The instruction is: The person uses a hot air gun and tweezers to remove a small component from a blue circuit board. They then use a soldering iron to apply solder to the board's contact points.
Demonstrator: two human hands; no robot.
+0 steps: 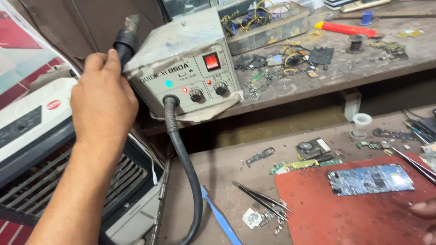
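Note:
My left hand (103, 102) is wrapped around the black handle of a hot-air wand (126, 40), holding it up beside the grey rework station (190, 68). The station's red switch is lit, and a thick black hose (184, 154) runs from its front down to the bench. Only the fingertips of my right hand (426, 215) show at the lower right edge, over a red mat (327, 213). A blue circuit board (370, 179) lies on the mat. Thin metal tweezers (415, 164) point at the board's right end; I cannot tell if my right hand holds them.
A second pair of tweezers (261, 198) and a blue plastic pry tool (220, 218) lie left of the mat, among small board pieces. A white appliance with a grille (41, 136) stands at the left. The raised shelf behind holds a parts tray (268, 22) and scattered components.

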